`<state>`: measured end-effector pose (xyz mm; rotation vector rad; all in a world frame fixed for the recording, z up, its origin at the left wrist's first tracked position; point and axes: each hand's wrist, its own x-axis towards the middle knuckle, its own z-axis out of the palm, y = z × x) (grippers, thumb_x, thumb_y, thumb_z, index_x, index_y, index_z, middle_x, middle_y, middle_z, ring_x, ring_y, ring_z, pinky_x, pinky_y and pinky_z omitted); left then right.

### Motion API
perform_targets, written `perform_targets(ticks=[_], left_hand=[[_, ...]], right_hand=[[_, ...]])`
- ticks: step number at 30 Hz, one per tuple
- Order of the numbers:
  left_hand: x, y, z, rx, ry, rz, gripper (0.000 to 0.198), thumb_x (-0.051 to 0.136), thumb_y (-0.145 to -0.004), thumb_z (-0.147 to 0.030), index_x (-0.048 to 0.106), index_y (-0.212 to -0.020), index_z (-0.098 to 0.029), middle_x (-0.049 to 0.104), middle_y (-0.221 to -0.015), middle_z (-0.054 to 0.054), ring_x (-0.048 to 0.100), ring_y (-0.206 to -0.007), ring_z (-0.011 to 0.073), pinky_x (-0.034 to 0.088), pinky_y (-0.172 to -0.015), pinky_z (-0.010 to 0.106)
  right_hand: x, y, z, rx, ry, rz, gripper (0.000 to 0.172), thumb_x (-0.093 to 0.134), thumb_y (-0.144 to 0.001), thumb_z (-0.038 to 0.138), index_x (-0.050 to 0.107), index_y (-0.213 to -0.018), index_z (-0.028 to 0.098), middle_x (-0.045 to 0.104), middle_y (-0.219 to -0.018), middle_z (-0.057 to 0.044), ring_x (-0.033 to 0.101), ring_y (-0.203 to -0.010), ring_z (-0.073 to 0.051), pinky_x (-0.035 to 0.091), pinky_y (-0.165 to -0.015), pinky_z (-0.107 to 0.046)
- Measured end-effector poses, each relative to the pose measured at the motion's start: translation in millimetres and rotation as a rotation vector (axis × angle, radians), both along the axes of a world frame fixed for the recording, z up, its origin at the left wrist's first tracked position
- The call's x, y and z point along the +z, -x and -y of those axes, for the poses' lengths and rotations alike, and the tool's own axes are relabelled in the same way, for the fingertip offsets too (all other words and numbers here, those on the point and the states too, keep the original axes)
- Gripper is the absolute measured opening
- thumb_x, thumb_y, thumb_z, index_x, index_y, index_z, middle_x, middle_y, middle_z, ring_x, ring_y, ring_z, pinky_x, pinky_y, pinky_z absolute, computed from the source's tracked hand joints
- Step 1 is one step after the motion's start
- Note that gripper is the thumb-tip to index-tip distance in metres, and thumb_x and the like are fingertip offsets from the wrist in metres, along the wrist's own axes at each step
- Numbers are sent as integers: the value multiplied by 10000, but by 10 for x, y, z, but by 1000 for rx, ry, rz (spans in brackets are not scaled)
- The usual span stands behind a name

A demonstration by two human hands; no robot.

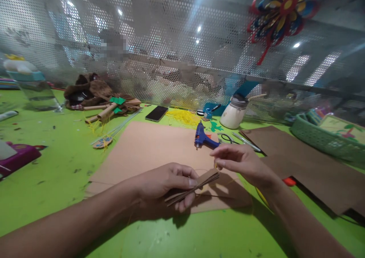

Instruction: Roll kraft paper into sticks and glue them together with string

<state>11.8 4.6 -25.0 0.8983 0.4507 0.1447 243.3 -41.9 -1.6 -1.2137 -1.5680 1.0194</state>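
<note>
My left hand (pixel 173 184) is closed around a small stack of thin brown strips (pixel 209 177), the thumb on top and the fingers below. Just beyond the strips' right end is my right hand (pixel 238 161), its thumb and fingertips close together on a bit of yellow string (pixel 216 164). Both hands are above light brown paper sheets (pixel 148 147) on the green table (pixel 57 189). A blue glue gun (pixel 202 136) lies at the sheets' upper right part.
Behind the sheets are a phone (pixel 156 113), yellow strands (pixel 184 117) and a white jar (pixel 234 113). Dark brown sheets (pixel 308 159) and a green basket (pixel 322 140) lie right; rolled paper sticks (pixel 107 112), a clear container (pixel 37 92) and a purple object (pixel 19 157) left.
</note>
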Motion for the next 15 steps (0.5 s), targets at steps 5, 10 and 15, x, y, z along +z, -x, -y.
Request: perform_targets(ticks=[5, 10, 15], left_hand=[[28, -21, -22, 41, -40, 6, 81, 583, -814, -208, 576, -814, -127, 582, -540, 7, 489, -441, 71, 365, -482, 176], [23, -46, -67, 92, -154, -7, 133, 573, -833, -265, 538, -809, -139, 598, -582, 10, 503, -456, 83, 342, -461, 184], [26, -80, 56, 204, -156, 54, 138, 527, -862, -313, 513, -844, -176, 534, -571, -35, 407, -412, 70, 357, -449, 210]], right_hand=[[14, 5, -67, -84, 29, 191, 201, 680, -713, 262, 691, -886, 159, 675, -940, -73, 624, -868, -194, 505, -772, -333], [28, 46, -57, -275, 21, 175, 307, 660, -742, 398, 672, -901, 136, 673, -885, -89, 613, -841, -219, 489, -788, -383], [39, 294, 44, -143, 133, 6, 464, 627, -782, 434, 559, -1137, 142, 615, -824, -42, 607, -772, -186, 503, -679, -322]])
